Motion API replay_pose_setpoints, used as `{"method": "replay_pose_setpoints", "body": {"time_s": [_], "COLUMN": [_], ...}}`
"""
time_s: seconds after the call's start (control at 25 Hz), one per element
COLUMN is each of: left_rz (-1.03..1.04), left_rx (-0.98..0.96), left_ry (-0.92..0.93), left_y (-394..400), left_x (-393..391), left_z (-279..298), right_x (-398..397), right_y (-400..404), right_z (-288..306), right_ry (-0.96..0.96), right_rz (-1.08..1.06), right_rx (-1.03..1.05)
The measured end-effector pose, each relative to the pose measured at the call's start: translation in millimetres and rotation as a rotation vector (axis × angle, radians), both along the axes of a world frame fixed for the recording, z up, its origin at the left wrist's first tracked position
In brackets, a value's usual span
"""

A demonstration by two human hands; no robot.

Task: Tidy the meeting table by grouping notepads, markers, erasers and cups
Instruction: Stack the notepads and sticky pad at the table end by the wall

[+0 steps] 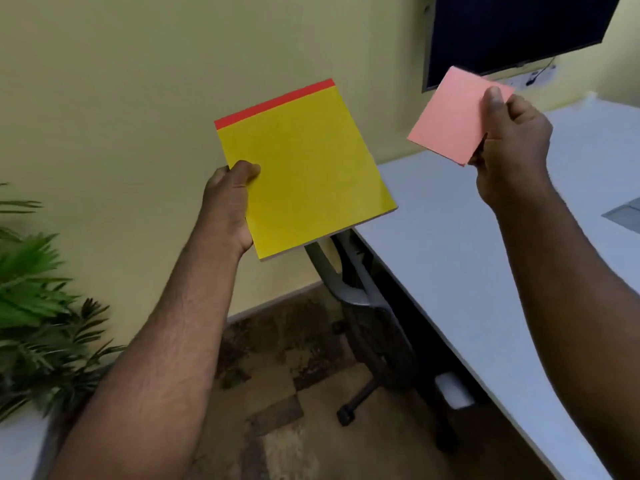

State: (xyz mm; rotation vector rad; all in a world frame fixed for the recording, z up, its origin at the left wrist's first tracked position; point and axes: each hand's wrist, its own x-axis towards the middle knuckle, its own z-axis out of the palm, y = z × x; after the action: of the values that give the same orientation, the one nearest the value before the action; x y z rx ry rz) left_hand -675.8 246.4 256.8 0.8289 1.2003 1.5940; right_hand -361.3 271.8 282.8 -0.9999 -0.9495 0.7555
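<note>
Yellow notepad (304, 168), red-banded; smaller pink notepad (457, 116).

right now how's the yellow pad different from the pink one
The yellow notepad is larger, rectangular, with a red strip along its top edge; the pink notepad is smaller, nearly square and plain. The left hand grips the yellow one at its lower left edge; the right hand pinches the pink one at its right corner. Both are held in the air, off the table.

Yellow wall (138, 81), white table (467, 254), plant (31, 289)
</note>
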Motion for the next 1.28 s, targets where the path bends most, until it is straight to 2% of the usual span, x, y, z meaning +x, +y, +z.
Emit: {"method": "replay_pose_setpoints", "body": {"time_s": [0.08,0.36,0.56,0.68,0.72,0.8,1.04,1.16,1.28], "left_rz": [0.03,-0.04,-0.099,-0.16,-0.155,-0.192,-0.366,-0.476,-0.675], "left_rx": [-0.023,-0.195,-0.256,-0.317,-0.333,-0.372,-0.573,-0.577,-0.633], "left_ry": [-0.042,-0.272,-0.317,-0.322,-0.338,-0.324,-0.308,-0.223,-0.1], "left_y": [11.9,71.6,162.0,247.6,249.4,304.7,417.3,487.9,575.1], "left_x": [-56.5,-139.1,-179.3,-209.8,-213.6,-230.5,-225.9,-204.1,-177.2], "left_z": [-2.2,-62.2,-96.7,-108.5,-111.8,-112.0,-140.5,-157.1,-176.9], "right_x": [-43.1,-112.3,-140.4,-150.8,-151.6,-155.7,-159.6,-152.5,-140.6], "right_y": [22.7,98.6,200.5,285.6,286.1,331.7,413.9,446.1,490.5], "right_z": [12.5,20.0,13.3,11.0,6.6,-1.3,-32.0,-57.9,-90.0], "right_ry": [0.008,-0.055,-0.061,0.017,0.017,0.01,-0.04,-0.004,0.14], "right_rz": [0.007,0.007,-0.027,-0.087,-0.078,-0.129,-0.109,-0.114,-0.238], "right_rx": [0.012,0.005,0.026,-0.004,-0.021,-0.073,-0.258,-0.335,-0.43]}}
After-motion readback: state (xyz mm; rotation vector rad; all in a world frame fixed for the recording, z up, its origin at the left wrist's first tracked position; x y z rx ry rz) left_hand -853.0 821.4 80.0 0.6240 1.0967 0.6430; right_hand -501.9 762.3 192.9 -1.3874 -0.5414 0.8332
